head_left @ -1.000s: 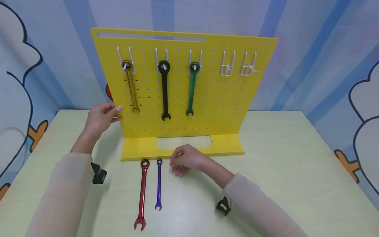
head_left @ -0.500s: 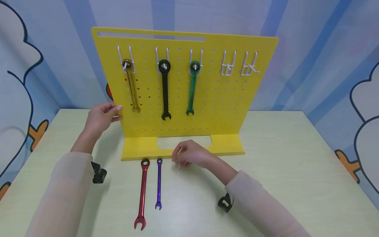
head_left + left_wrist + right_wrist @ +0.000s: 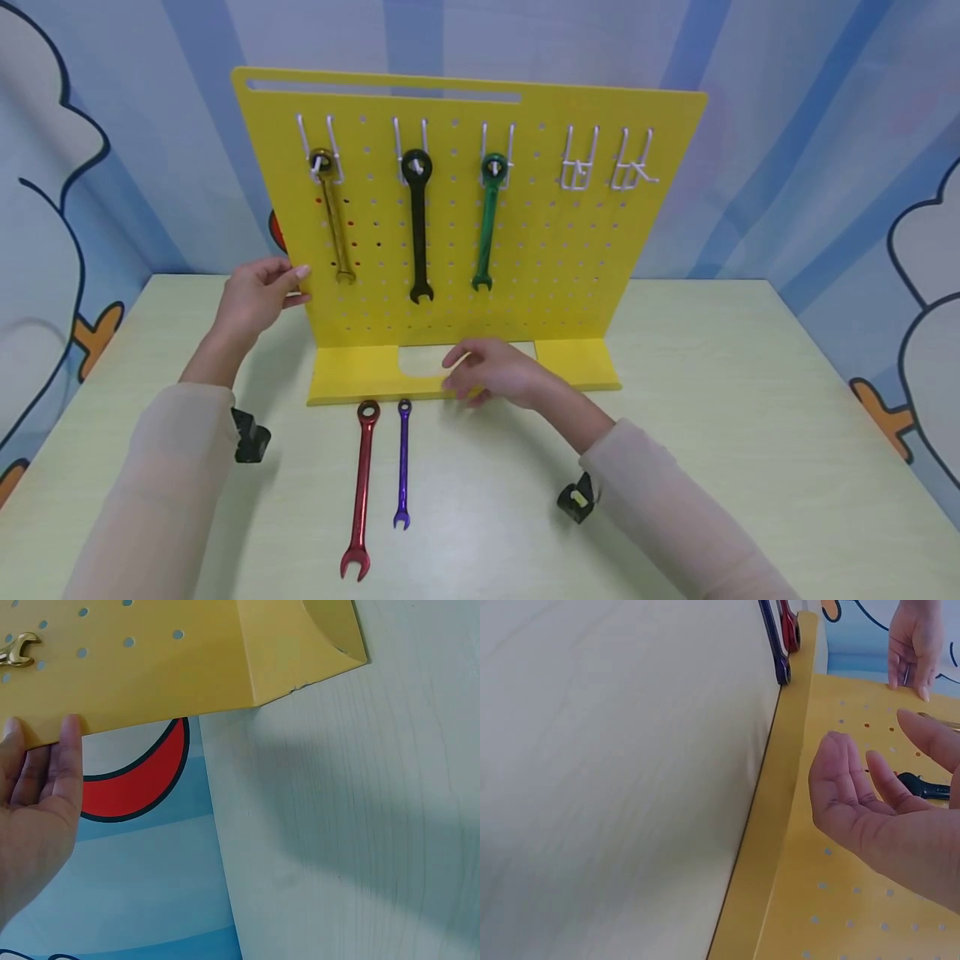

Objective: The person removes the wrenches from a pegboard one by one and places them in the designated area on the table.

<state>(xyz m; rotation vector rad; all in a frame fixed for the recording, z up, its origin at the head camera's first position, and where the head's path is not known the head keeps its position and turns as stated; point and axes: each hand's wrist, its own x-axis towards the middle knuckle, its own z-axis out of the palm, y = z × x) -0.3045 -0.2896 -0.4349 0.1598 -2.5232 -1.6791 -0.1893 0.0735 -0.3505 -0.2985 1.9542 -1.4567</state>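
The left hand (image 3: 255,302) pinches a flat, yellow, perforated pegboard (image 3: 547,275) at its left edge; the free right hand (image 3: 497,372), loosely curled, partly hides the pegboard's base (image 3: 352,377).

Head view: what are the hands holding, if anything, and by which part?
Left hand grips the yellow pegboard by its left edge; right hand holds nothing.

Head view, from above the worktop's (image 3: 750,458) near side, faces forward and down at the yellow pegboard (image 3: 555,275). Left wrist view is close on the pegboard's left edge; right wrist view, also near, looks along its base (image 3: 769,825) toward that edge. All share the left hand (image 3: 37,825).
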